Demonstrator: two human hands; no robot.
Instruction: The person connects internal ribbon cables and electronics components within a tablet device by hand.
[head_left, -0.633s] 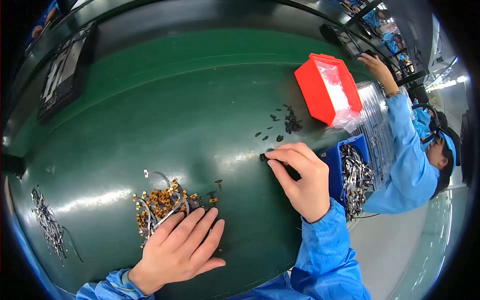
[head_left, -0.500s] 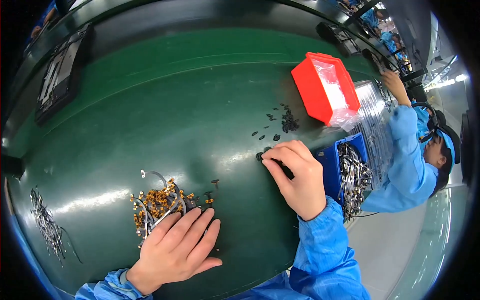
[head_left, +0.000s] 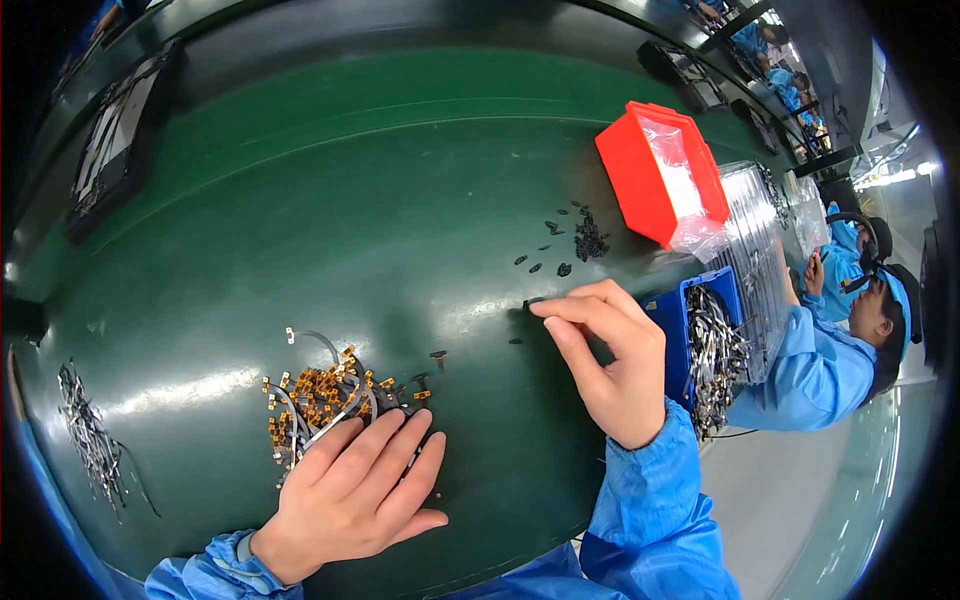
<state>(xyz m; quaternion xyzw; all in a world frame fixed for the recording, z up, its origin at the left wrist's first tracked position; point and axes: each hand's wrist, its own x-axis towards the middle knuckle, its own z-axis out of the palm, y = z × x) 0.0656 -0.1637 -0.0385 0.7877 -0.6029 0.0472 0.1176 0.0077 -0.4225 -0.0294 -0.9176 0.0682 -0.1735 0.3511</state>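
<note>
My left hand (head_left: 350, 500) lies with its fingers stretched out over the near edge of a pile of small flex cables (head_left: 320, 400). They have orange-gold ends and grey strips, and part of the pile is hidden under the fingers. My right hand (head_left: 615, 355) is closed in a pinch at a small black part (head_left: 530, 306) just above or on the green table. Another small black piece (head_left: 516, 341) lies nearer me, beside the pinching fingers. Beyond the right hand, a loose heap of small black parts (head_left: 590, 238) has several strays around it.
A red bin (head_left: 630, 175) with a clear plastic bag stands at the far right. Near it are a blue bin (head_left: 672, 335) of metallic strips and clear trays (head_left: 760, 270). A thin-strip bundle (head_left: 92, 430) lies at left. A co-worker (head_left: 815, 350) sits at right.
My right hand has shifted slightly right, with its fingertips still at a black part. A small black piece now shows on the table beside it. The left hand stays almost still.
</note>
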